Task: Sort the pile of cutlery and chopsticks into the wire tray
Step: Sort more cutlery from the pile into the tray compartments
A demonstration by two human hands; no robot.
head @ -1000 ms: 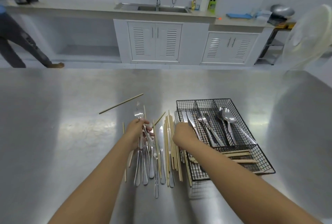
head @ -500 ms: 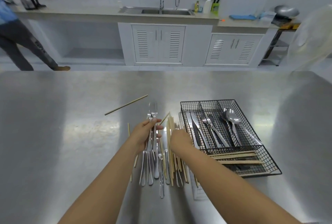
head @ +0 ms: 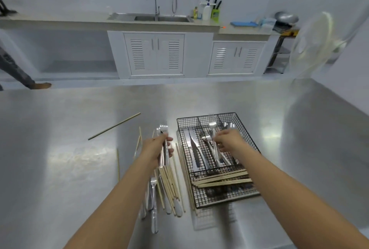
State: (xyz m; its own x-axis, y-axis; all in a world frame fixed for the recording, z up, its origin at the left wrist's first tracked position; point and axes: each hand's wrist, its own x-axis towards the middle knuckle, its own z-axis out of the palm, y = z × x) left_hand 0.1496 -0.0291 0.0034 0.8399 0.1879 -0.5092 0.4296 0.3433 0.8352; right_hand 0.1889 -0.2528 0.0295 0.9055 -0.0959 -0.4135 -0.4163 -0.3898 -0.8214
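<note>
- Two bare hands work over a steel table [head: 60, 169], one on each side of the near left edge of the wire tray [head: 247, 133].
- Left hand [head: 154, 149]: fingers clenched around a small bundle of metal cutlery [head: 163, 141], held upright-tilted above the pile; the bundle heads project past the fingertips, toward the far side. Exact piece types in the bundle cannot be told because of blur.
- Right hand [head: 229, 141]: positioned over the middle compartment of the tray, fingers pinched on a fork [head: 212, 127] whose tines point away from the person. The fork sits at the level of the tray rim; whether it touches the forks already lying there cannot be told.
- Tray contents: knives [head: 194, 149] in the left long compartment, forks in the middle one, spoons [head: 229, 126] in the right one, partly hidden by the right hand. Sorted chopsticks [head: 221, 181] lie crosswise in the near compartment.
- Unsorted pile [head: 165, 192]: chopsticks and metal cutlery lying lengthwise on the table just beside the tray's left wall, partly under the left forearm.
- One stray chopstick [head: 114, 126] lies diagonally on the table, well apart from the pile, to the far left.
- Several more chopsticks lie singly at the pile's left edge.
</note>
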